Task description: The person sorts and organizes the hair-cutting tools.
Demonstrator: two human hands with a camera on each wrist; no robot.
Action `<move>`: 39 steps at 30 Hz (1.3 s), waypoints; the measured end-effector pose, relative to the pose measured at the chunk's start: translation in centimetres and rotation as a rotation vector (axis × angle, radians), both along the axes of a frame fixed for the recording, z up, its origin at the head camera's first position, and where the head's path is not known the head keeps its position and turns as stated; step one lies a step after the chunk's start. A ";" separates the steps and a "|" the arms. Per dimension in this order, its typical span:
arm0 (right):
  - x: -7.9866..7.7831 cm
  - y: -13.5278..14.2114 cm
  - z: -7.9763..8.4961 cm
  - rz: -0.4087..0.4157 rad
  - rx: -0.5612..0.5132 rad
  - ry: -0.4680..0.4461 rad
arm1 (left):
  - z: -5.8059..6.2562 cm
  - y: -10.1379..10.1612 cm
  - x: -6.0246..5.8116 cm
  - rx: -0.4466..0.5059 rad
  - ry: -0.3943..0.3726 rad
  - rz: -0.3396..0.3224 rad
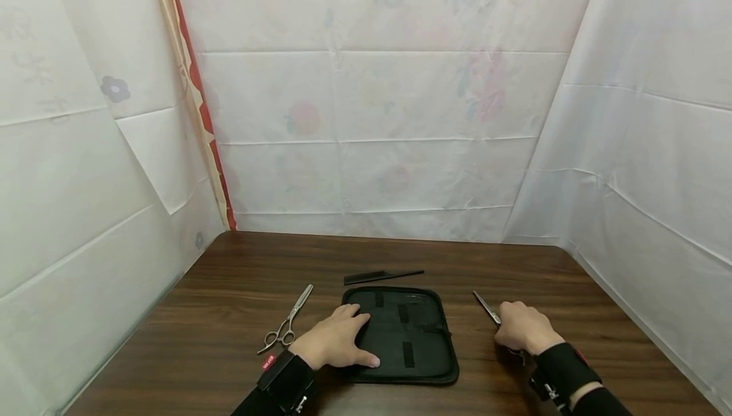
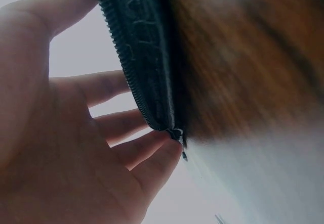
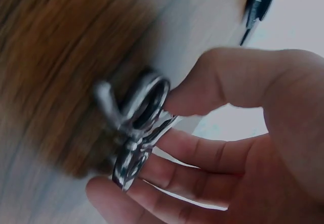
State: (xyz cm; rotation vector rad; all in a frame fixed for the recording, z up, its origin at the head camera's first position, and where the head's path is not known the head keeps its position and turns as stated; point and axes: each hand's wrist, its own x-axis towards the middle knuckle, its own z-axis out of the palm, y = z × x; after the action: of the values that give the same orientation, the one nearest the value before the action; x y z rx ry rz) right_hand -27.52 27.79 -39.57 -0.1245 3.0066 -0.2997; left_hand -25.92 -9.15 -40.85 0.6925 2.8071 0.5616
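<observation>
A black zip case (image 1: 429, 340) lies open and flat on the table, with elastic loops inside. My left hand (image 1: 337, 340) rests across its left edge, thumb spread toward the near side. In the left wrist view the fingers reach along the zip edge (image 2: 126, 67), and the little finger touches near the zip's end. To the right of the case, my right hand (image 1: 523, 327) pinches a pair of silver scissors (image 1: 485, 307), blades pointing away to the left. The right wrist view shows their finger rings (image 3: 132, 145) between thumb and fingers.
Thinning scissors (image 1: 293, 315) lie left of the case, near my left wrist. Behind the case is a black comb (image 1: 372, 276). White sheets (image 1: 366, 98) hang around the back and sides of the brown wooden table (image 1: 274, 254).
</observation>
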 end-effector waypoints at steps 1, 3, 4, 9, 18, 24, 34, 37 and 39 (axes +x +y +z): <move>0.0 0.0 0.0 0.003 0.005 0.000 | 0.0 0.0 0.0 -0.002 0.001 -0.001; -0.1 -0.1 0.1 0.008 0.016 0.000 | 0.0 0.0 0.0 -0.004 0.004 -0.002; -0.1 -0.1 0.1 0.015 0.023 0.003 | 0.0 0.0 0.0 -0.003 0.004 -0.002; -0.2 -0.1 0.0 0.042 0.048 0.024 | 0.0 0.0 0.0 -0.002 0.003 -0.002; -0.4 0.0 -0.3 0.059 0.070 0.059 | 0.1 0.0 0.0 -0.006 0.006 -0.007; -0.5 0.0 -0.7 0.064 0.060 0.094 | 0.0 0.1 0.0 -0.019 0.008 -0.007; -0.3 -0.2 -0.5 0.041 -0.064 0.044 | 0.1 0.1 0.0 -0.025 0.009 -0.006; -0.2 -0.2 -0.4 0.034 -0.086 0.039 | 0.1 0.1 0.0 -0.025 0.010 -0.006; -0.2 -0.3 -0.4 0.028 -0.099 0.037 | 0.1 0.1 0.1 -0.026 0.010 -0.005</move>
State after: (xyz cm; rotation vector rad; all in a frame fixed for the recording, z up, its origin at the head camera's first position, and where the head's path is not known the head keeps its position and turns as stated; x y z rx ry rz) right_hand -27.71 27.48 -39.94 -0.1827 3.0235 -0.4485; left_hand -25.86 -9.09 -40.70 0.6984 2.8156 0.5212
